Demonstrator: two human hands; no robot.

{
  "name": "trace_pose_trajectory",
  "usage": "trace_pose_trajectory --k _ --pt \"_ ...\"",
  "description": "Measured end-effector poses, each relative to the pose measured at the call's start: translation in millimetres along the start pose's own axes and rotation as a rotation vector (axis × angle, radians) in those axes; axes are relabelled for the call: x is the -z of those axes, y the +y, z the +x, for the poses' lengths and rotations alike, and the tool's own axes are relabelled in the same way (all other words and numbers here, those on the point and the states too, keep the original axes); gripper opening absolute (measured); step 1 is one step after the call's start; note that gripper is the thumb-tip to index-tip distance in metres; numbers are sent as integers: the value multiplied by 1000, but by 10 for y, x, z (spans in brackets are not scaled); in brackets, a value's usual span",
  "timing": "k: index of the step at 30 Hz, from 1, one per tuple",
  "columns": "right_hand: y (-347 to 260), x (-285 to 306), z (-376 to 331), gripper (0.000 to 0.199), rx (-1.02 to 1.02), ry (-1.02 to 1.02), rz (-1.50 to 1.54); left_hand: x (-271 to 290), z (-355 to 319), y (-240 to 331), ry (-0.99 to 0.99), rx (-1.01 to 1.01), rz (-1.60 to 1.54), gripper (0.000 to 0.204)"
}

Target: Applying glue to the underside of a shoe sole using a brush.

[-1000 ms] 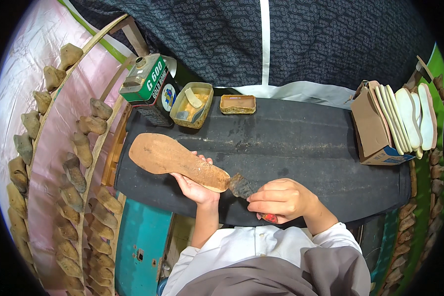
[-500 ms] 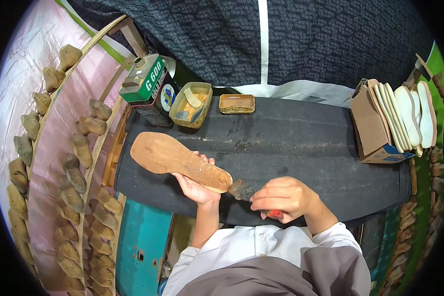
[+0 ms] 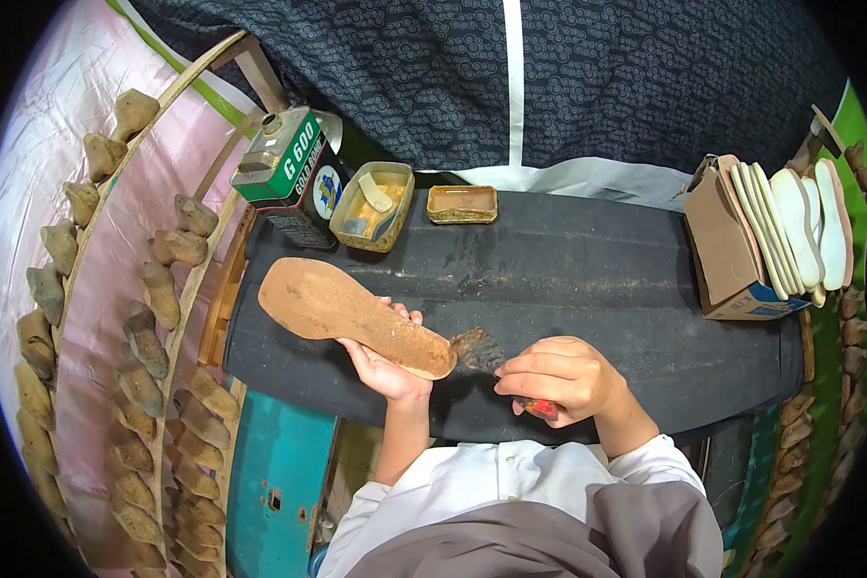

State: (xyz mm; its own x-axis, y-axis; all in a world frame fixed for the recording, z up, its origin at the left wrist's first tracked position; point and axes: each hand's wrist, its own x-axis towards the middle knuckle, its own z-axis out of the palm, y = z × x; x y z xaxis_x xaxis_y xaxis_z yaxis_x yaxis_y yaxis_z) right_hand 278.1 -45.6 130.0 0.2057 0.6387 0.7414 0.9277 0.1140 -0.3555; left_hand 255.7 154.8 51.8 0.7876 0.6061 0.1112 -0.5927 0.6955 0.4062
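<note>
A brown shoe sole (image 3: 342, 308) lies tilted across my left hand (image 3: 393, 368), which grips it from beneath near its narrower end. The fingertips show over the sole's far edge and the thumb is at the near edge. My right hand (image 3: 561, 379) is closed round the red handle of a brush (image 3: 479, 351). Dark, matted bristles point left, right beside the narrow tip of the sole; I cannot tell whether they touch it. The right hand's fingers cover most of the handle.
On the dark cloth-covered table (image 3: 588, 289) stand a green and black metal can (image 3: 289, 173), a tub (image 3: 395, 231) with scraps in it, and a shallow dish (image 3: 462, 204). A cardboard box (image 3: 727, 246) of pale insoles (image 3: 795, 226) is at right. Racks of shoe lasts (image 3: 144, 337) flank the table.
The brush and my right hand have shifted slightly to the right, and the bristles sit a little farther up. The sole has moved a touch to the right.
</note>
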Motion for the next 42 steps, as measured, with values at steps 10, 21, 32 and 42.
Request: trace_pose_trajectory --k 10,21,32,42 --pt "15 41 -52 21 36 79 66 -29 -4 -1 -7 5 -11 57" --pt "84 19 -80 23 -19 76 91 37 -2 -12 -54 63 -75 56" --pt "92 15 -57 28 -30 41 89 52 -4 -29 -49 48 -59 55" --pt "95 10 -34 25 -48 38 92 29 -17 -37 -41 62 -22 58"
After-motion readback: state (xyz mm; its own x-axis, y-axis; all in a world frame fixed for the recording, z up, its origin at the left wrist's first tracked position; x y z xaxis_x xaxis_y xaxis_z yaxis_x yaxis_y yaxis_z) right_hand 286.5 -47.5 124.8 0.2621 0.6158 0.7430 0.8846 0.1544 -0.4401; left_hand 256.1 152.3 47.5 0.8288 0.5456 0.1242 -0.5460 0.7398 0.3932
